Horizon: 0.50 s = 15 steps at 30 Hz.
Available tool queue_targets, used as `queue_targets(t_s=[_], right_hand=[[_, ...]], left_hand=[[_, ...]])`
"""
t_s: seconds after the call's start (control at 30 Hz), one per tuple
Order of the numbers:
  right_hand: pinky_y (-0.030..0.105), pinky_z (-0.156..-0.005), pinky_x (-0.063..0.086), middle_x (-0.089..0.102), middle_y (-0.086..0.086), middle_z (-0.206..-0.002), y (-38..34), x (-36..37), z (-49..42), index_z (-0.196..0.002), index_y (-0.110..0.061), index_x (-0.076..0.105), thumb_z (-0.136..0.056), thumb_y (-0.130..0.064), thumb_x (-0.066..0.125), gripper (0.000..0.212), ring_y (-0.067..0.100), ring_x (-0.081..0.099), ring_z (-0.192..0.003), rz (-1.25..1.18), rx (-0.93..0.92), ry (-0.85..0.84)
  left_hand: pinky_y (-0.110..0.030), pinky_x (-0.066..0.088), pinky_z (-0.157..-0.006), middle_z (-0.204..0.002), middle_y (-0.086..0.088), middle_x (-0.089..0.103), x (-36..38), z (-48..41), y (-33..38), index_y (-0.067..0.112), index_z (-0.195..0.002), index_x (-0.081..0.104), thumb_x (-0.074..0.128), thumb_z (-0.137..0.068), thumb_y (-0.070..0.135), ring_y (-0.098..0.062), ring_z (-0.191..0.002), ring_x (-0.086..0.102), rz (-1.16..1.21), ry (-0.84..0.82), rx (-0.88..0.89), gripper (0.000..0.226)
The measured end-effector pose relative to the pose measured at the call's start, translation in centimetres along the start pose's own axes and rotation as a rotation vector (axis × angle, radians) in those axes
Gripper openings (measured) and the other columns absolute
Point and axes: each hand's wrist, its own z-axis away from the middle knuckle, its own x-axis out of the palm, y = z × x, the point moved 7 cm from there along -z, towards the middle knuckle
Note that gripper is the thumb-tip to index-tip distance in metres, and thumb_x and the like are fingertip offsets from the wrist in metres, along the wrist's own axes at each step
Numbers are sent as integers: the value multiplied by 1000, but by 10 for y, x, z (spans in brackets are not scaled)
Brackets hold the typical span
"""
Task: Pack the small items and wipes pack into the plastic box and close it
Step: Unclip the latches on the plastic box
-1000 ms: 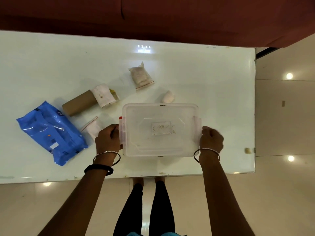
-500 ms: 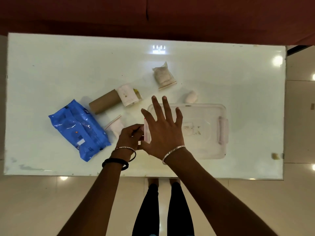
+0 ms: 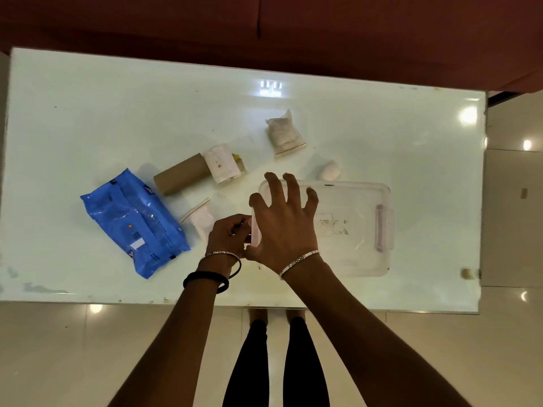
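Note:
A clear plastic box (image 3: pixel 352 230) with its lid on stands on the white table (image 3: pixel 88 113), near the front edge. My left hand (image 3: pixel 227 237) is closed on the box's left latch (image 3: pixel 255 233). With fingers spread, my right hand (image 3: pixel 286 227) lies flat on the left part of the lid. The right latch (image 3: pixel 383 227) is untouched. A blue wipes pack (image 3: pixel 132 221) lies to the left. Around the box are a small zip bag (image 3: pixel 199 218), a cardboard tube (image 3: pixel 180 177), a white folded piece (image 3: pixel 221 163), a filled zip bag (image 3: pixel 283 133) and a small white lump (image 3: pixel 330 170).
A dark red sofa (image 3: pixel 264 30) runs along the far edge of the table. Tiled floor (image 3: pixel 511 201) lies to the right and in front. A small beige object (image 3: pixel 467 274) sits at the table's right front corner.
My right hand left the right latch and crossed to the left part of the lid, fingers spread. My left hand stayed at the left latch. The view shifted left.

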Motion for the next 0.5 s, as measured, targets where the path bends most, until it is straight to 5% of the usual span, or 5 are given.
queue_targets(t_s=[0.17,0.33,0.5], right_hand=[[59,-101,30,41,6,-145,5,-34,14,-110,-28,57,-51,-57,66,66,37,32,-137,-107,-31,52],[47,-92,42,38,0,-142,57,-94,44,-106,-29,54,-44,-66,72,75,29,34,-130,-212,-63,49],[27,-92,33,49,-1,-125,146,-136,89,-90,-21,54,-43,-77,74,77,22,39,-118,-219,23,67]], left_hand=[[-9,49,-46,-82,-7,64,-4,3,12,1,-98,67,54,-92,13,-16,-63,61,-150,59,58,19],[-42,62,-65,-88,-10,65,-9,13,9,13,-98,65,54,-92,9,-25,-77,67,22,120,-17,13],[-5,46,-65,-102,-2,69,-26,39,44,12,-105,67,62,-88,31,-13,-84,63,-151,370,253,26]])
